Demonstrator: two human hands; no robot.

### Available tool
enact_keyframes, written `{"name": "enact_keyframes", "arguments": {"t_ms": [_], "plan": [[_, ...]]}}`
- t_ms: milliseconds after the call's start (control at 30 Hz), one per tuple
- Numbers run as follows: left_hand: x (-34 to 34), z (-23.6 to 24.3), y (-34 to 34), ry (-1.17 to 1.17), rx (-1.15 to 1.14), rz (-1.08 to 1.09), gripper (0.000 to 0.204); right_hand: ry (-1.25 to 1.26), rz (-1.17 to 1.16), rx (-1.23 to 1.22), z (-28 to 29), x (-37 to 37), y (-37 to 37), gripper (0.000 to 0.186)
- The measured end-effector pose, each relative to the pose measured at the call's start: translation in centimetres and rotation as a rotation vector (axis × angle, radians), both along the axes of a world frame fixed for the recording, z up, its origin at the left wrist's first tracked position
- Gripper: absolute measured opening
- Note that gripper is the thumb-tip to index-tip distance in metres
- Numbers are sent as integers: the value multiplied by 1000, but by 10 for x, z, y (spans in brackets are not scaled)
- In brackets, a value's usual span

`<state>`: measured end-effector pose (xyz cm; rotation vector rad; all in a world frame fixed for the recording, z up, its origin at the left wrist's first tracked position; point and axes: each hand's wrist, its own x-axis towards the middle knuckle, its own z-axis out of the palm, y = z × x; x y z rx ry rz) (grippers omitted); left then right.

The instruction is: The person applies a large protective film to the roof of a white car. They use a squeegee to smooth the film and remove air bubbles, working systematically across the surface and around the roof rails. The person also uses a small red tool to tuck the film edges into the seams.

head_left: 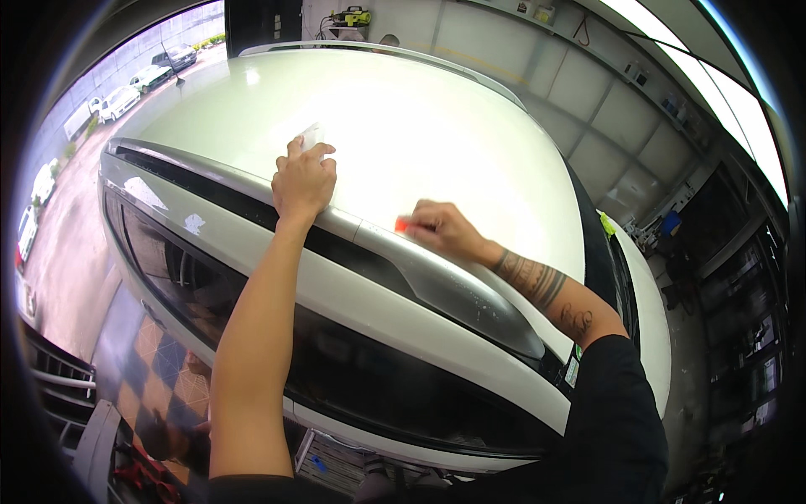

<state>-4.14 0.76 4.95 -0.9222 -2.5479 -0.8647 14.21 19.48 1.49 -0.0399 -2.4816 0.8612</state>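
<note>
A white car roof (470, 143) spreads out before me, bright with glare. My left hand (304, 178) is above the silver roof rail (342, 222), its fingers curled round a whitish, see-through thing (313, 134). That thing's kind is hard to make out against the glare. To the right, slightly smeared by motion, my right hand (443, 227) pinches a small red-orange piece (402, 224) at the roof's near edge, just beyond the rail. My fingers cover most of this piece. My wrist bends toward the rail.
Dark side windows (378, 378) run below the rail on the near side. A second roof rail (395, 52) edges the far side. The windscreen edge (617, 260) is at the right. A wall shelf (604, 67) holds bottles. Parked cars (119, 102) stand outside at the left.
</note>
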Motion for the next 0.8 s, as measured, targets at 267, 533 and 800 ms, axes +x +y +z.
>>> {"name": "enact_keyframes", "arguments": {"t_ms": [267, 533, 800], "plan": [[-8, 0, -6, 14, 0, -20, 33, 83, 218, 247, 0, -1, -29, 15], [-33, 8, -17, 8, -38, 13, 34, -9, 52, 160, -4, -9, -24, 11], [-36, 12, -21, -60, -86, -12, 34, -36, -103, 58, -1, 0, -19, 11]]}}
